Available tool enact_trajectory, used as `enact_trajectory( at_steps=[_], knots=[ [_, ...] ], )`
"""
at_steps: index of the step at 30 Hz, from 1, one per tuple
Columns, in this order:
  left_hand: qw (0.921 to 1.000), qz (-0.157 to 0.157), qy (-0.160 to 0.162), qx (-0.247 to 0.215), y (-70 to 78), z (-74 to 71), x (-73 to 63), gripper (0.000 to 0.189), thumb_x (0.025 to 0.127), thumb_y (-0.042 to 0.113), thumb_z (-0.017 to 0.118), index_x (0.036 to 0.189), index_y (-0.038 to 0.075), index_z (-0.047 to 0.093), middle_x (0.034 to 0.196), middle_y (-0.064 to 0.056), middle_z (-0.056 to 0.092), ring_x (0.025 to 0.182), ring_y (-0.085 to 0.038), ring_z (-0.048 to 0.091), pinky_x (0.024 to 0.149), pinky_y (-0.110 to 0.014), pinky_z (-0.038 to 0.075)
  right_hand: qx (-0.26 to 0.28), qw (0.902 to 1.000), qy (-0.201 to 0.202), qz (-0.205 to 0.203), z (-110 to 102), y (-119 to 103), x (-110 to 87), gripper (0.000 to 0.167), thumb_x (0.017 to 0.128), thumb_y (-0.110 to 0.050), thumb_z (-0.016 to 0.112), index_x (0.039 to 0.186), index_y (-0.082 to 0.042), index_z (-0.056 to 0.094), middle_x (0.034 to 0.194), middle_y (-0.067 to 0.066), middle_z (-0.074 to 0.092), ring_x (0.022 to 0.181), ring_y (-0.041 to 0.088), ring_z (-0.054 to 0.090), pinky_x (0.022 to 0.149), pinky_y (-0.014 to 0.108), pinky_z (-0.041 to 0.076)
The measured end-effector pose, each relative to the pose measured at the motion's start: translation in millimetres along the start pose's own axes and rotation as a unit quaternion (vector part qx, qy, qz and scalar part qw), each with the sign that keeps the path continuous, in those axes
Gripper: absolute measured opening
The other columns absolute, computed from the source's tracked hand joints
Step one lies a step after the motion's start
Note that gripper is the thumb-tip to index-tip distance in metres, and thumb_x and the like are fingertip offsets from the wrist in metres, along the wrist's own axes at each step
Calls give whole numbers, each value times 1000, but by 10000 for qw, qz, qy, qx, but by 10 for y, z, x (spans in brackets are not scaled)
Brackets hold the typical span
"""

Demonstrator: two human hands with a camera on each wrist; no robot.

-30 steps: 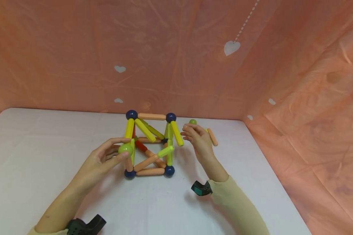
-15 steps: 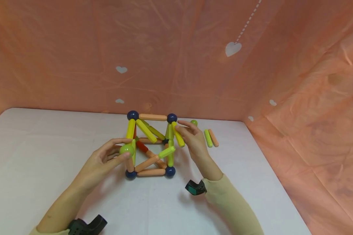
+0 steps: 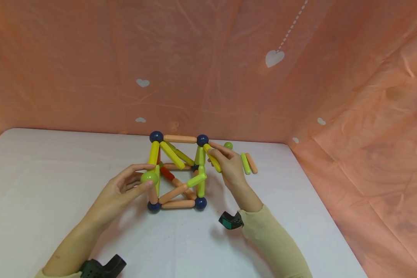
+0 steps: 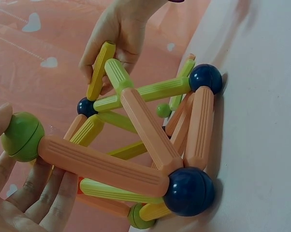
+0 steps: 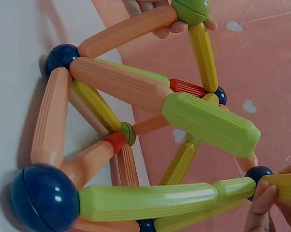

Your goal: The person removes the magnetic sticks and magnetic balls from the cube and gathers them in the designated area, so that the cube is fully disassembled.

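Note:
A frame of ridged rods and balls stands mid-table, with blue balls at several corners. My left hand [image 3: 119, 189] pinches a green ball [image 3: 149, 178] between thumb and fingers at the frame's left side; a peach rod [image 4: 102, 164] runs from that ball to a blue ball [image 4: 189, 191]. At the upper right, my right hand [image 3: 231, 166] grips a yellow rod [image 3: 213, 159], whose far end meets a blue ball [image 3: 202, 140]. A short green rod [image 5: 213, 123] juts from the end of a slanting peach rod [image 5: 121, 83], its other end touching nothing visible.
Right of the frame, a loose green rod [image 3: 245, 163] and a peach rod [image 3: 251, 163] lie side by side. A green ball [image 3: 228, 145] sits near the back edge of the white table [image 3: 281, 185]. An orange curtain [image 3: 208, 69] hangs behind.
My right hand has moved left from beside the loose pieces to the yellow rod and taken hold of it. The rod's lower end has swung to the right. My left hand stays on the green ball.

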State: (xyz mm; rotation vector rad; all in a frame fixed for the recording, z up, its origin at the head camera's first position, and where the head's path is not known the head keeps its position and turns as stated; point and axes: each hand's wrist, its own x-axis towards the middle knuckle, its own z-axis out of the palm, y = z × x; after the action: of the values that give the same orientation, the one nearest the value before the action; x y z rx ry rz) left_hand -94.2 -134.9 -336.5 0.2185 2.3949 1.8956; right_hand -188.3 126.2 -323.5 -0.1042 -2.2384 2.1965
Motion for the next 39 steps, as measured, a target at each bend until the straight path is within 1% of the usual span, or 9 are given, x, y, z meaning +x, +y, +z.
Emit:
enact_trajectory(
  at_steps=[5,11,17,21,24,31,34,37,39],
  knots=[
    [10000,1,10,-13,-9,-6,4,43,95,30,60,136,18,50,135,-8,51,116,-27,53,96,-46,43,-102,9999,-14,125,-16,-9,-2,31,91,-13,62,121,-11,67,113,8,62,79,14,58,68,20,51],
    [10000,-7,-12,8,-19,-12,5,44,95,31,60,136,18,50,135,-9,50,117,-28,53,97,-50,42,173,9997,25,172,-141,54,26,35,92,-14,61,127,-9,63,112,8,56,76,10,59,65,18,48],
    [9999,-157,5,-35,-4,-34,-17,45,95,34,60,135,17,49,136,-10,48,121,-33,50,100,-55,39,367,9984,382,182,-368,132,123,38,91,-12,62,128,-3,60,120,7,50,76,8,59,63,16,47],
    [9998,-208,-6,-79,2,-47,-26,46,95,35,60,135,18,49,138,-10,46,123,-34,49,101,-58,38,297,9970,657,283,-550,184,218,37,91,-12,62,128,-5,60,116,8,56,77,9,60,62,16,47],
    [9996,-260,1,-75,8,-53,-28,46,94,36,60,135,19,49,139,-10,46,124,-34,48,101,-59,37,163,9954,840,423,-674,217,292,38,92,-12,61,130,-8,59,120,9,56,80,9,60,63,15,47],
    [9997,-240,28,-75,5,-53,-40,46,95,35,60,136,18,49,137,-10,47,122,-33,49,101,-56,39,-414,9876,1237,877,-909,267,464,40,93,-20,61,133,-16,58,135,6,52,99,11,54,76,18,49],
    [9998,-198,29,-78,3,-48,-42,45,95,35,60,136,18,49,136,-10,48,122,-33,49,100,-55,39,-436,9840,1396,1015,-999,282,541,41,93,-21,61,134,-17,57,137,5,50,105,13,51,85,20,48],
    [9999,-128,36,-60,4,-40,-36,45,95,34,60,135,18,50,137,-9,47,121,-32,50,100,-52,40,-406,9815,1532,1076,-1078,300,617,40,93,-20,61,133,-16,58,136,5,50,107,14,51,90,22,48],
    [10000,-70,39,-40,4,-35,-33,44,95,33,60,135,18,50,137,-9,47,120,-31,51,98,-49,41,-536,9795,1587,1121,-1126,317,662,40,94,-21,60,133,-17,58,136,5,50,105,13,52,89,21,49]
  ],
)
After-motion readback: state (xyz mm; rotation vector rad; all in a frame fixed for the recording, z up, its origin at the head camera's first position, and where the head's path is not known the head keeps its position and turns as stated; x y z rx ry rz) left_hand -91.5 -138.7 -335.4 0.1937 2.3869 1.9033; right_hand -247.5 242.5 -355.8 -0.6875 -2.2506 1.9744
